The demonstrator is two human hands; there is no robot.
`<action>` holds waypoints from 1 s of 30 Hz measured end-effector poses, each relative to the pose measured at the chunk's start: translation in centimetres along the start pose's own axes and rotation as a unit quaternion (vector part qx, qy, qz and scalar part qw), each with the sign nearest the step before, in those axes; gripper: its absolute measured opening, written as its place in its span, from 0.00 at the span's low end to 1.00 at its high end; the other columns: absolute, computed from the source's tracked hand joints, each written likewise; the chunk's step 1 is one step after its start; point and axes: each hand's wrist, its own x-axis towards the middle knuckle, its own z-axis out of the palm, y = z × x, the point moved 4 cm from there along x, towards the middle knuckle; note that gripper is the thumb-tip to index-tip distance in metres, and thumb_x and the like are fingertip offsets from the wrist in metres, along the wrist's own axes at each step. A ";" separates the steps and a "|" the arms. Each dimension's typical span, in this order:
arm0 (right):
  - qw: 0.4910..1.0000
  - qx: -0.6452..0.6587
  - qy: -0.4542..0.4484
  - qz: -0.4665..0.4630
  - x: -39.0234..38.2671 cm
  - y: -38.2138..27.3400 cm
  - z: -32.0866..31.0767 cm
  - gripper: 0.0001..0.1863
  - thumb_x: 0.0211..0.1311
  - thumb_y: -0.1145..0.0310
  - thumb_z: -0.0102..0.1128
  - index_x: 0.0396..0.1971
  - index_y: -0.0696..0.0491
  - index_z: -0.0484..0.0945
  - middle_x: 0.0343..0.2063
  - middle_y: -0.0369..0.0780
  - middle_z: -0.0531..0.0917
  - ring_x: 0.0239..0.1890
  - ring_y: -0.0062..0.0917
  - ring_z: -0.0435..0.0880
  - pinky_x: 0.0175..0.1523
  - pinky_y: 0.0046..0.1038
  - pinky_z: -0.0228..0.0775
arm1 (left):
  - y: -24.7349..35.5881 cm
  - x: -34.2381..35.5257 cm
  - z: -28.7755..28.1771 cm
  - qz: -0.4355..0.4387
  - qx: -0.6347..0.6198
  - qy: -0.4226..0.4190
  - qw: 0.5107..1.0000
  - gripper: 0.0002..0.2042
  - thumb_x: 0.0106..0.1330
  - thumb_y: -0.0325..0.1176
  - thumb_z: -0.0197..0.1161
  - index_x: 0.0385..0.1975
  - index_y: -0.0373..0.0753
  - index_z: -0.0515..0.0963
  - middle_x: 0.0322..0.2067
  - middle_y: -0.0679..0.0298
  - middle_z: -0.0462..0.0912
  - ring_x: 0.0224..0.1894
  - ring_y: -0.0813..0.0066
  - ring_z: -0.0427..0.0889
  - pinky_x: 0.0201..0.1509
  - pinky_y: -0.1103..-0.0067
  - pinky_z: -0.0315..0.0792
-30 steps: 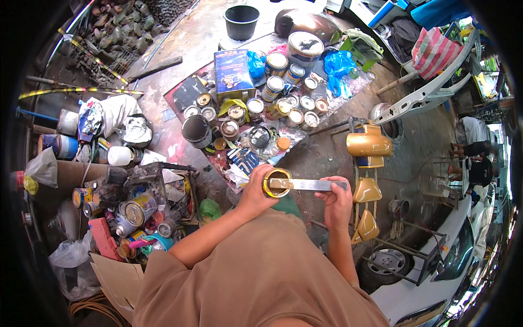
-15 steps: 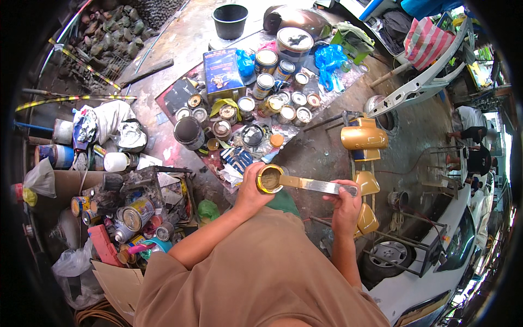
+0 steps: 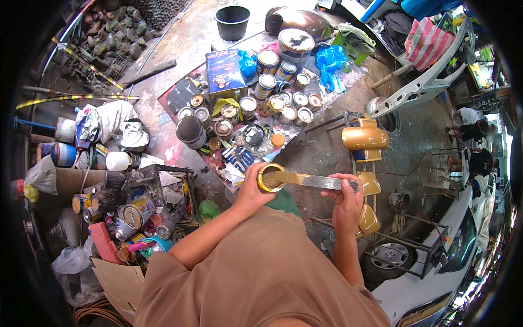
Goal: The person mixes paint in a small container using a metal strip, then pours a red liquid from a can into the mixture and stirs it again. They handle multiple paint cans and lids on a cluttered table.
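Note:
My left hand (image 3: 252,192) is wrapped round a small paint can (image 3: 269,187) with a yellow rim, tilted so that its opening faces me. Brownish-gold paint coats the inside. In my right hand (image 3: 345,200) is a flat metal stirring stick (image 3: 320,182), held by its bare end between thumb and fingers. Gold paint covers its other end, which reaches into the can's mouth. Ahead of my hands, many opened paint cans (image 3: 265,85) stand crowded on a stained board, with a patterned glove (image 3: 239,159) at its near corner.
Gold-painted panels (image 3: 365,138) rest on a stand at the right. A white car (image 3: 436,283) with a wheel is at the lower right. Cluttered cans and a red box (image 3: 103,243) fill a shelf at the left. A black bucket (image 3: 232,24) stands far ahead; people are at far right.
The stick's painted end has shifted left, a little further into the can. My right fingers have changed their hold on its bare end. My left hand keeps its grip.

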 end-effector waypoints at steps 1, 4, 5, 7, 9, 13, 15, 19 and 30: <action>1.000 0.014 0.001 0.011 0.1 0.1 0.0 0.11 0.77 0.68 0.52 0.50 0.59 0.75 0.46 0.46 0.83 0.43 0.30 0.86 0.44 0.32 0.86 | 0.2 0.0 -0.1 0.002 0.002 -0.003 1.000 0.39 0.49 0.29 0.79 0.64 0.39 0.67 0.59 0.52 0.73 0.65 0.50 0.74 0.70 0.63 0.70; 0.998 0.045 0.005 0.039 0.4 0.5 -0.6 0.11 0.78 0.68 0.50 0.50 0.58 0.74 0.45 0.46 0.84 0.42 0.30 0.87 0.43 0.33 0.86 | 1.0 -0.1 -0.5 0.007 0.005 -0.010 1.000 0.39 0.49 0.28 0.80 0.63 0.39 0.67 0.59 0.52 0.73 0.65 0.50 0.74 0.70 0.63 0.70; 0.998 0.050 0.005 0.043 0.5 0.7 -0.9 0.11 0.79 0.68 0.48 0.51 0.58 0.74 0.45 0.47 0.84 0.42 0.31 0.88 0.42 0.33 0.87 | 1.3 -0.1 -0.6 0.009 0.003 -0.012 1.000 0.39 0.49 0.28 0.80 0.63 0.39 0.67 0.59 0.53 0.73 0.65 0.50 0.74 0.70 0.63 0.70; 0.997 0.058 -0.001 0.047 0.6 0.8 -1.2 0.11 0.80 0.68 0.46 0.51 0.58 0.73 0.45 0.48 0.84 0.41 0.32 0.88 0.42 0.33 0.87 | 1.5 -0.2 -0.7 0.022 0.005 -0.013 1.000 0.39 0.48 0.28 0.80 0.63 0.39 0.67 0.59 0.53 0.73 0.64 0.51 0.74 0.70 0.64 0.70; 0.997 0.062 -0.013 0.045 0.7 0.7 -1.2 0.11 0.80 0.68 0.46 0.51 0.58 0.73 0.45 0.48 0.84 0.41 0.32 0.88 0.42 0.33 0.87 | 1.4 -0.3 -0.9 0.042 0.011 -0.012 0.999 0.40 0.48 0.27 0.80 0.64 0.38 0.67 0.59 0.52 0.73 0.64 0.50 0.74 0.70 0.64 0.70; 0.998 0.048 -0.030 0.037 0.8 0.3 -0.9 0.11 0.80 0.67 0.47 0.50 0.58 0.73 0.45 0.48 0.84 0.40 0.32 0.88 0.42 0.33 0.86 | 2.2 -0.6 -1.0 0.073 0.019 -0.030 0.997 0.40 0.48 0.26 0.80 0.64 0.39 0.67 0.60 0.53 0.72 0.66 0.52 0.73 0.71 0.65 0.69; 0.998 0.036 -0.035 0.039 1.1 0.1 -0.9 0.11 0.80 0.66 0.47 0.49 0.58 0.74 0.44 0.48 0.84 0.39 0.32 0.88 0.41 0.32 0.85 | 3.0 -0.7 -1.1 0.101 0.018 -0.036 0.994 0.40 0.49 0.27 0.81 0.65 0.41 0.68 0.61 0.54 0.72 0.66 0.54 0.73 0.72 0.66 0.68; 0.992 0.090 -0.053 0.064 1.9 0.1 -1.5 0.11 0.79 0.65 0.47 0.48 0.56 0.74 0.42 0.47 0.84 0.38 0.32 0.87 0.39 0.32 0.84 | 4.0 -0.8 -1.2 0.109 0.013 -0.063 0.992 0.41 0.49 0.26 0.81 0.66 0.41 0.67 0.63 0.54 0.72 0.68 0.53 0.72 0.73 0.65 0.67; 0.984 0.140 -0.065 0.087 2.7 1.1 -2.2 0.11 0.78 0.66 0.48 0.48 0.55 0.75 0.41 0.46 0.84 0.38 0.31 0.87 0.38 0.32 0.83 | 5.2 -1.0 -1.1 0.084 -0.017 -0.098 0.991 0.41 0.50 0.25 0.81 0.66 0.41 0.67 0.62 0.55 0.73 0.69 0.56 0.71 0.73 0.65 0.66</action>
